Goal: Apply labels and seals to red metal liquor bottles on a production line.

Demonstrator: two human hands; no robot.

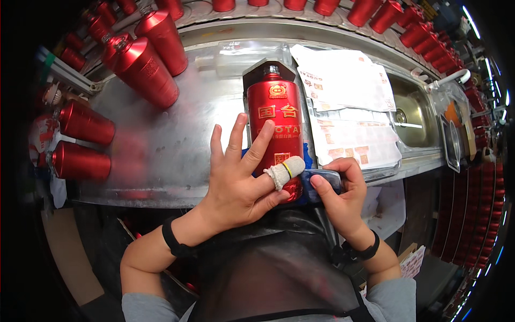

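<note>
A red metallic bottle [272, 110] with gold lettering lies in a dark cradle [257, 68] at the middle of the bench, its neck pointing away from me. My left hand [236, 182] rests over its lower left side, fingers spread, holding nothing. A pale knitted cover with a yellow band [286, 170] is on one of its fingers, which reaches across the bottle's front. Beside the bottle's lower right edge, my right hand [343, 196] grips a flat, rounded, dark blue-grey pad [325, 181] between thumb and fingers. Blue material shows beneath the bottle.
Printed white sheets [351, 80] lie right of the bottle, before a metal sink [416, 115]. Red bottles [144, 72] stand on the left of the steel bench [204, 139]; two more [80, 161] are at its left edge. A conveyor [306, 19] with several red bottles curves along the back.
</note>
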